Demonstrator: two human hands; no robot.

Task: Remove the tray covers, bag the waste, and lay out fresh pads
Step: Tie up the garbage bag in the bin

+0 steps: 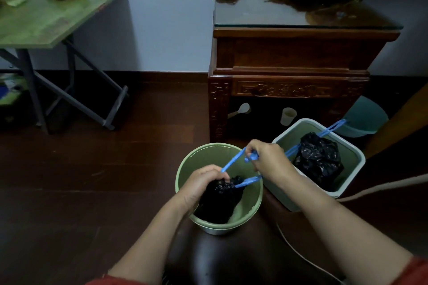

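While our left hand [199, 181] grips the black bag's [220, 201] neck in the round green bin [185, 169], our right hand [266, 157] pinches the blue drawstring [231, 161]; bagging waste, knotting it seems next

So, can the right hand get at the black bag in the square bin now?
Probably yes: the square bin stands open beside the right hand, nothing covering its black bag; but the fingers must first release the blue drawstring.
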